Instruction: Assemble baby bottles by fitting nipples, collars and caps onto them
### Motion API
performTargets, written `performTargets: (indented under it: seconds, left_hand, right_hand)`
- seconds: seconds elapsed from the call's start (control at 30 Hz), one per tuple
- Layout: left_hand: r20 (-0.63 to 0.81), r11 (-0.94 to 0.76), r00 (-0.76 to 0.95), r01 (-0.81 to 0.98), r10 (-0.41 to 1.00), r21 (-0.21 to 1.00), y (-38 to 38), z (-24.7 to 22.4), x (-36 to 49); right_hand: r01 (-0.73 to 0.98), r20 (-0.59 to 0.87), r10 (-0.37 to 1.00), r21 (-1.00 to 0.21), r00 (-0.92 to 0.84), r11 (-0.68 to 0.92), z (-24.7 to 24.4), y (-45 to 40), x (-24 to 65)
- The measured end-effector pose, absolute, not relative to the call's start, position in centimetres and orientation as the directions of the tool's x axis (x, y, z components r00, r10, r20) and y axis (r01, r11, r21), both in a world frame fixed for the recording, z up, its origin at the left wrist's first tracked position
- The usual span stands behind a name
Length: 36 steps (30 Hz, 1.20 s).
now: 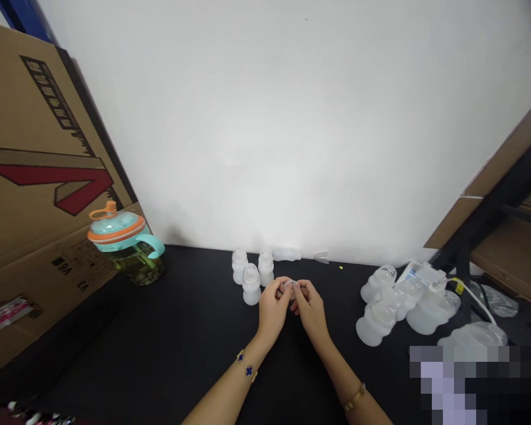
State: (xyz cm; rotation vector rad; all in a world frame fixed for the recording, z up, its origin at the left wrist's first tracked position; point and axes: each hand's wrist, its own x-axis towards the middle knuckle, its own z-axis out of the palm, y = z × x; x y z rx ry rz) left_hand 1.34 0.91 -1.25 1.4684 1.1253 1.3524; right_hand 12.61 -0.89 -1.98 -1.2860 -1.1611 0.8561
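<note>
My left hand (273, 304) and my right hand (310, 304) meet over the black table, fingers closed around a small white ring-shaped piece (291, 283). Most of that piece is covered by my fingers, so its full shape cannot be made out. Just left of my hands, three small white baby bottles stand upright with clear caps: a front bottle (251, 284), a back left bottle (239, 267) and a back right bottle (266, 268). Behind them a white bottle (287, 254) lies on its side by the wall, and a clear cap (321, 257) lies to its right.
Several capped white bottles (377, 321) crowd the right side, beside a white power strip (429, 274) with a cable. Clear plastic bags (498, 301) lie farther right. On the left stand a large turquoise-lidded jug (135, 260) and a cardboard box (35, 195). A white wall (265, 130) rises behind.
</note>
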Motion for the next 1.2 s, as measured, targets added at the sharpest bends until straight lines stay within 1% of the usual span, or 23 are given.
performTargets:
  seconds: [0.17, 0.27, 0.37, 0.57, 0.83, 0.93, 1.07, 1.2]
  left_hand:
    - [0.234, -0.234, -0.013, -0.011, 0.972, 0.972, 1.2, -1.5, 1.5]
    - [0.219, -0.219, -0.010, -0.034, 0.976, 0.975, 1.2, -1.4, 1.5]
    - [0.218, -0.218, -0.008, -0.024, 0.976, 0.976, 1.2, -1.3, 1.5]
    - [0.225, -0.225, -0.010, -0.049, 0.974, 0.973, 1.2, -1.1, 1.4]
    - [0.239, -0.239, -0.010, -0.001, 0.971, 0.971, 0.9, -1.2, 1.5]
    - [0.246, -0.247, -0.005, -0.015, 0.969, 0.969, 1.1, -1.4, 1.5]
    - [0.273, -0.273, -0.026, 0.009, 0.962, 0.962, 1.4, -1.5, 1.4]
    - [0.270, -0.270, -0.034, 0.007, 0.962, 0.963, 1.4, -1.5, 1.3]
  right_hand:
    - [-0.140, 0.010, 0.968, -0.989, 0.249, 0.046, -2.2, -0.7, 11.9]
    - [-0.205, -0.043, 0.969, -0.979, 0.241, 0.007, -2.0, -0.9, 11.5]
    - [-0.183, -0.008, 0.967, -0.982, 0.254, 0.040, -1.9, -1.1, 11.3]
    - [-0.070, 0.098, 0.958, -0.990, 0.271, 0.121, -2.0, -1.2, 11.3]
    - [-0.087, 0.069, 0.948, -0.991, 0.310, 0.101, -1.9, -1.2, 11.2]
    - [-0.074, 0.078, 0.953, -0.992, 0.292, 0.104, -2.0, -1.2, 11.1]
    - [-0.052, 0.082, 0.963, -0.994, 0.255, 0.099, -2.1, -1.3, 11.1]
    - [-0.049, 0.081, 0.962, -0.994, 0.261, 0.097, -1.9, -1.2, 11.2]
